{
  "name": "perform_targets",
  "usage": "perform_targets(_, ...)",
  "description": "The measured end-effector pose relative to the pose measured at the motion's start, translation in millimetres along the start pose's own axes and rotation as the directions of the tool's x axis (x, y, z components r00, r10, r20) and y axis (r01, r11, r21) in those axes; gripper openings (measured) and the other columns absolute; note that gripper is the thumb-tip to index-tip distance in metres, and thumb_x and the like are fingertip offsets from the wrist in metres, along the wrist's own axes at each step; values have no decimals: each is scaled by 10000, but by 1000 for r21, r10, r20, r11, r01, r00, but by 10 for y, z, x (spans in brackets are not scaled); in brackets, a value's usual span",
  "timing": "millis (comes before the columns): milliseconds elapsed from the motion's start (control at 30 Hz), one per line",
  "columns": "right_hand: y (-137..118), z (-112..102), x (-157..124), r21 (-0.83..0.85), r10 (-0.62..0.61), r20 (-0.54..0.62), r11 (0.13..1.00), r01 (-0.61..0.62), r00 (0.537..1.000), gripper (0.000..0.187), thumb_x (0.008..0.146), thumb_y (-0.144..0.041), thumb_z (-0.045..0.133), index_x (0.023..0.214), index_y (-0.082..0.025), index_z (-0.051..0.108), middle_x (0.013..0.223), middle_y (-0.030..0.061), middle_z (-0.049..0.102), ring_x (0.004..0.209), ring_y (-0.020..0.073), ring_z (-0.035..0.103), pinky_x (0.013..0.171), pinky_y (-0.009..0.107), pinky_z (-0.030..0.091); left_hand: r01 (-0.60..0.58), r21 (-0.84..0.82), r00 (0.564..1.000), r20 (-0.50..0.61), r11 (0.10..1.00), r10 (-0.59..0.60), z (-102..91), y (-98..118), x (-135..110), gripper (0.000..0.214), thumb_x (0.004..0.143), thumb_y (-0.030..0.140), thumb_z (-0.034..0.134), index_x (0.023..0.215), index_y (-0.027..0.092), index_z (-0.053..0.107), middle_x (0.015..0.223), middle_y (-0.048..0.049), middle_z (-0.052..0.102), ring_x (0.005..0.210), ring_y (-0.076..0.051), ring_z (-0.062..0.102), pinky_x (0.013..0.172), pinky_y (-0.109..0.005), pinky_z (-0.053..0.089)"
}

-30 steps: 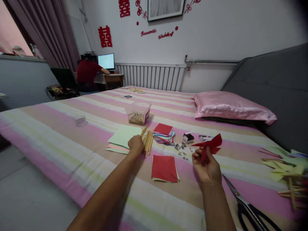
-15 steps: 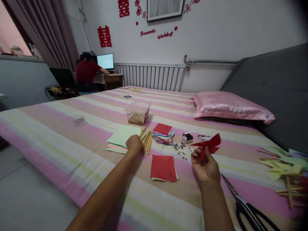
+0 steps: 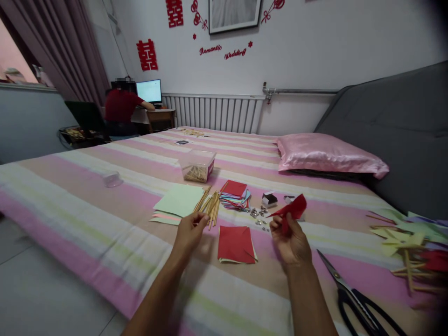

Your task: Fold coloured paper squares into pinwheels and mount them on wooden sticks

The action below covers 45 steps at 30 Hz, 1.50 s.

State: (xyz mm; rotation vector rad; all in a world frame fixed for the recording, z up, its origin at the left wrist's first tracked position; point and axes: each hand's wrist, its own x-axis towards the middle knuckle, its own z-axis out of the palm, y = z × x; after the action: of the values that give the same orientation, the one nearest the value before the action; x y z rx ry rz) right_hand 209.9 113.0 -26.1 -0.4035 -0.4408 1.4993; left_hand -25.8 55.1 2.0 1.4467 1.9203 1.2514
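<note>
My right hand point(image 3: 291, 242) pinches a folded red paper pinwheel point(image 3: 297, 208) between thumb and fingers, its points sticking up and to the left. My left hand point(image 3: 189, 233) is closed in a pinch at the near side of a bundle of thin wooden sticks point(image 3: 212, 205); what it grips, if anything, is hidden. Between the hands lies a stack of red paper squares point(image 3: 236, 245) with cut lines. Small metal fasteners point(image 3: 259, 213) are scattered left of the pinwheel, below a small open box point(image 3: 269, 199).
Pale green sheets point(image 3: 178, 200), a pile of coloured paper point(image 3: 234, 196) and a clear tub point(image 3: 199, 168) of sticks lie beyond. Open scissors point(image 3: 353, 294) rest at right, near finished paper pinwheels point(image 3: 406, 242). A pink pillow point(image 3: 329, 151) is farther back. A person point(image 3: 121, 107) sits at a desk.
My left hand has drawn back toward me from on top of the stick bundle. The pinwheel in my right hand has turned. The whole view has shifted slightly.
</note>
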Motion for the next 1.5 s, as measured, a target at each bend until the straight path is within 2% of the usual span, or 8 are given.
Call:
perform_targets(67,67,52,-47,-53,9,8,999,-9,1000,255,569,-221,787,762,-187,624,658,-67,620,536,43,532,495,162,459,-4,-364,997,64,931,30,86,-5,-205,253,762,404,519,738,160,583,666,-8,616,643,-137,560,611,-231,432)
perform_targets(167,193,147,-135,-137,60,34,989,-55,998,280,520,-236,817,734,-180,646,660,-42,632,543,61,538,513,176,471,68,-507,979,201,859,42,206,-42,-413,240,780,421,516,765,182,539,574,45,508,484,-90,442,494,-205,365)
perform_targets(267,294,240,-231,-211,77,129,976,-49,989,243,532,-254,815,688,-168,650,629,-31,610,541,69,512,496,173,438,84,-487,968,247,870,45,243,-80,-521,234,801,430,489,777,201,531,553,57,433,472,-92,380,461,-201,314)
perform_targets(433,304,335,-357,-307,9,364,945,111,931,168,628,-295,763,697,-194,647,699,-15,598,658,110,534,613,222,431,20,-409,964,251,912,92,122,-109,-529,225,838,389,444,722,214,523,644,31,463,615,-126,432,564,-218,343)
perform_targets(667,245,337,-349,-519,-77,520,763,385,851,45,685,-190,713,679,-232,700,738,10,611,713,141,565,655,254,416,-138,-182,967,189,973,173,-146,-253,-302,255,816,407,478,697,196,556,624,33,458,602,-134,429,562,-230,323)
perform_targets(967,282,315,-361,-607,-93,614,579,545,784,43,717,-274,694,699,-237,707,743,28,640,713,163,592,687,279,444,-218,-83,965,134,972,227,-282,-407,-254,273,798,405,511,671,172,577,617,17,496,587,-128,446,543,-233,323)
perform_targets(1133,314,342,-378,-603,-97,613,584,544,784,27,706,-262,704,706,-240,689,867,39,670,814,179,618,740,290,461,-234,-69,959,149,970,242,-270,-371,-272,293,794,410,518,631,173,571,580,23,477,556,-121,424,527,-232,313)
perform_targets(1500,346,347,-385,-597,-134,620,559,575,774,69,665,-216,738,690,-232,675,834,33,686,776,173,636,706,275,474,-226,-69,961,148,972,234,-280,-387,-264,287,793,408,519,640,173,583,595,10,513,571,-129,450,534,-233,331)
